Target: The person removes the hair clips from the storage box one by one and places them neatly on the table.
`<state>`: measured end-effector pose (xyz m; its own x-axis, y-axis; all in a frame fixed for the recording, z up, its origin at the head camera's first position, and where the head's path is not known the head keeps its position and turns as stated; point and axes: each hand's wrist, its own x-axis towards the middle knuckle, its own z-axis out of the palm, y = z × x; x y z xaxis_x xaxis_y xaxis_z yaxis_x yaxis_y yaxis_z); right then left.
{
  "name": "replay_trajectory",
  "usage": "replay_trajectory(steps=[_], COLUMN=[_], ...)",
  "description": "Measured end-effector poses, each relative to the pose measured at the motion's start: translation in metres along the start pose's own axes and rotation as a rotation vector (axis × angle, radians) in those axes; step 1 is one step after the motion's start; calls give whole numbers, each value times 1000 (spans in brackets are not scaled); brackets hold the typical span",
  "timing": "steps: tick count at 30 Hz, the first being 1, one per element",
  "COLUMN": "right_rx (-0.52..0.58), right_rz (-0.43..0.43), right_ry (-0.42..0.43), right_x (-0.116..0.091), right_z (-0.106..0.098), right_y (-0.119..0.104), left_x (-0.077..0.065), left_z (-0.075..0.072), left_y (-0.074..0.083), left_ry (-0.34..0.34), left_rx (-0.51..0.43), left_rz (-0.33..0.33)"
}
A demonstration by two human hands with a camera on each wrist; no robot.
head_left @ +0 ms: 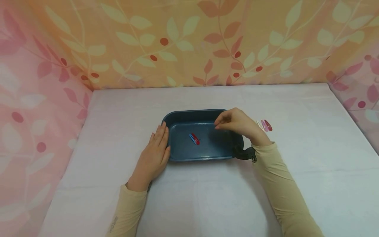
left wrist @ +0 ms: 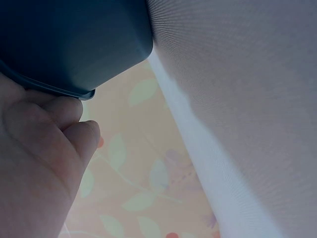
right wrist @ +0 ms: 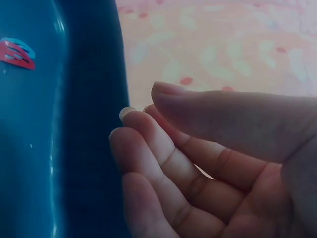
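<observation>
A dark blue tray (head_left: 183,153) sits on the white-covered table with one red hair clip (head_left: 195,139) and one blue hair clip (head_left: 192,139) lying together inside it. Along the tray's left rim rests my left hand (head_left: 152,156), its fingers fairly straight; the left wrist view shows fingertips touching under the rim. My right hand (head_left: 237,123) hovers over the tray's right side. In the right wrist view its thumb and loosely bent fingers (right wrist: 143,148) have nothing between them, and the clips lie farther off in the tray.
Right of the tray, several hair clips lie in a row on the table: a dark red clip (head_left: 268,125), a pink clip (head_left: 264,125) and whitish ones partly behind my right wrist. A dark strap (head_left: 247,153) hangs by that wrist. Leaf-patterned cloth (head_left: 183,42) stands behind the table.
</observation>
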<state>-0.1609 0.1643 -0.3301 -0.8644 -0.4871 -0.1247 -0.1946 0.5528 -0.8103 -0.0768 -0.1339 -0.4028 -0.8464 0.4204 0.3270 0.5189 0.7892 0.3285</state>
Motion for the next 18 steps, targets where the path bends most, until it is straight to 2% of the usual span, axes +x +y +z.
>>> replay_trajectory(steps=[4, 12, 18], right_rx=[-41, -7, -30], right_rz=[-8, -37, -22], right_ry=[-20, -68, -106], right_x=[9, 21, 30], right_z=[5, 13, 20], right_y=[-3, -7, -11], left_x=[1, 2, 1], left_z=[-1, -1, -1], left_y=[0, 0, 0], left_ry=[0, -3, 2], left_rx=[1, 0, -1], left_rz=[3, 1, 5])
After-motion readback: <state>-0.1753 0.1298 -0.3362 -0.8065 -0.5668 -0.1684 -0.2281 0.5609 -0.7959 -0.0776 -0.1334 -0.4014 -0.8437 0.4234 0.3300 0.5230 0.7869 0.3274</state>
